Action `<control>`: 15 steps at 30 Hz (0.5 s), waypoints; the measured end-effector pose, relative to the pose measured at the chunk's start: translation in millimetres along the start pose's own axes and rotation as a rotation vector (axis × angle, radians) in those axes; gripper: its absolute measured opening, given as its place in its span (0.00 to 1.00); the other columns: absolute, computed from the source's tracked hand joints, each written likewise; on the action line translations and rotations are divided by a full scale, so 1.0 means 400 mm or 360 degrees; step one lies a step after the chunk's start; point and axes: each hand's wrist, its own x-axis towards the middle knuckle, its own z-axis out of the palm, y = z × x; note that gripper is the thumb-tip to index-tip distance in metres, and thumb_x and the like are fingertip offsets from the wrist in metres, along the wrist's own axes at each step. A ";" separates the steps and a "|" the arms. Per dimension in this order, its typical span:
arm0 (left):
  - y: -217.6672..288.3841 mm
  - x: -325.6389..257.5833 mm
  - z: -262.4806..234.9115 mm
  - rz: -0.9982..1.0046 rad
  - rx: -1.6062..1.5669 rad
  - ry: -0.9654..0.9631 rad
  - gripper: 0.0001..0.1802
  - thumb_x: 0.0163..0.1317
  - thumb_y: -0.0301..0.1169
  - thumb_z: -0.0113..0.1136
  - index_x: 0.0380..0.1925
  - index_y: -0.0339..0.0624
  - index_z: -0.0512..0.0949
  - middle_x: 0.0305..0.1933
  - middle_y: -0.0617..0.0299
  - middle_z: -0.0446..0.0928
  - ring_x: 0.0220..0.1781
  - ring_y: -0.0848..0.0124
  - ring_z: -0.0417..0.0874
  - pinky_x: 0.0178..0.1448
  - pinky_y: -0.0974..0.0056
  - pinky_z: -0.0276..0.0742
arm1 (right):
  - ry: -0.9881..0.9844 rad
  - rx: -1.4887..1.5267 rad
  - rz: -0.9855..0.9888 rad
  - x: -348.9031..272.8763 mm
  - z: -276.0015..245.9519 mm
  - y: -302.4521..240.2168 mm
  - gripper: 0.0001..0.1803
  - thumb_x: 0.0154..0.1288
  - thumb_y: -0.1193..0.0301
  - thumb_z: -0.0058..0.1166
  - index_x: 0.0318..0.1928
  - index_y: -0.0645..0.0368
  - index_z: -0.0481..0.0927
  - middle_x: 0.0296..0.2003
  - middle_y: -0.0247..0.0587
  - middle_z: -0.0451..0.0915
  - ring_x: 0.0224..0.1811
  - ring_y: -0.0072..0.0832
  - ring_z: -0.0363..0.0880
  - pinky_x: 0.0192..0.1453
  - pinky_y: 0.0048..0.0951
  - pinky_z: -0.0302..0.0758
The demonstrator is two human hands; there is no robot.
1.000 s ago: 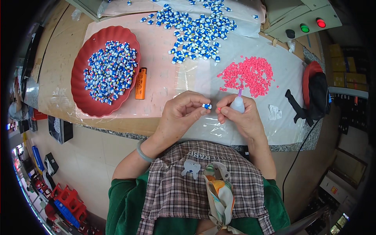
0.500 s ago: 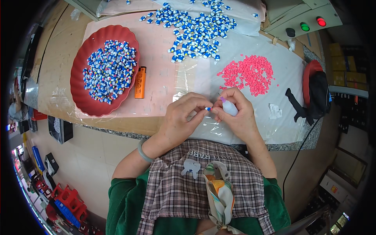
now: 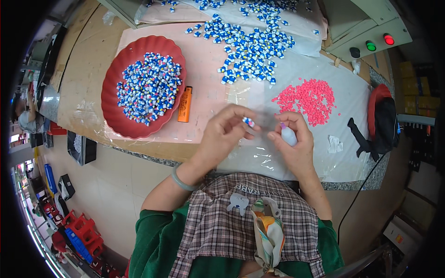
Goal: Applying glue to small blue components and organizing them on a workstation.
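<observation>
My left hand (image 3: 222, 133) holds a small blue-and-white piece (image 3: 248, 122) between its fingertips, and a touch of pink shows on it. To the right, my right hand (image 3: 299, 143) is closed round a small whitish squeeze bottle (image 3: 289, 135) with a purple top. A gap lies between the two hands, over the plastic-covered table. Just beyond my right hand spreads a heap of tiny pink pieces (image 3: 315, 104). Farther back lie many loose blue-and-white pieces (image 3: 259, 48). At the left stands a red scalloped plate (image 3: 110, 95), heaped with similar pieces, some showing pink.
An orange oblong object (image 3: 185, 104) lies beside the plate. On the right are a scrap of white paper (image 3: 334, 144) and a black cloth item (image 3: 384, 116) against a red dish. A grey metal box (image 3: 375, 28) with coloured buttons stands at the back right.
My hands have drawn apart. The piece in my left hand has turned and now shows pink, while the bottle has moved away from it. The whole view has shifted slightly.
</observation>
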 end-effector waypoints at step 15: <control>0.030 0.159 -0.107 0.0837 0.2026 0.0449 0.12 0.53 0.20 0.61 0.39 0.36 0.74 0.35 0.49 0.71 0.37 0.50 0.76 0.39 0.49 0.72 | -0.0112 -0.0203 -0.0152 -0.007 -0.028 0.034 0.12 0.58 0.79 0.63 0.42 0.64 0.77 0.38 0.35 0.81 0.40 0.21 0.81 0.47 0.23 0.75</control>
